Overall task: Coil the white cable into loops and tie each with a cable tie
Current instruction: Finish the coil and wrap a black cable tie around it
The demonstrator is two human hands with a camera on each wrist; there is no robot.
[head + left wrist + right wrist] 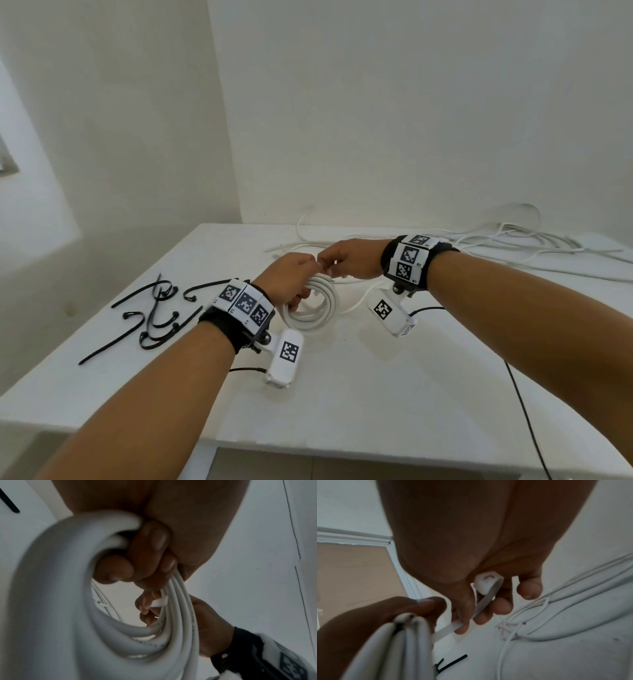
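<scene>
A white cable is wound into a coil [313, 306] of several loops, held just above the white table [342, 394]. My left hand [291, 277] grips the top of the coil [51, 588], fingers curled round the bundled strands. My right hand [346, 262] meets it from the right and pinches a white cable tie [481, 601] whose flat strap runs down toward the bundle [402, 642]. In the left wrist view the white cable tie [160, 601] crosses the strands beside the right fingers. Whether the tie is locked is hidden.
Several black cable ties [154, 311] lie scattered at the table's left. Loose white cable [513, 240] sprawls along the back right edge by the wall. A thin black wire [524, 411] trails off the front right. Walls close in behind and left.
</scene>
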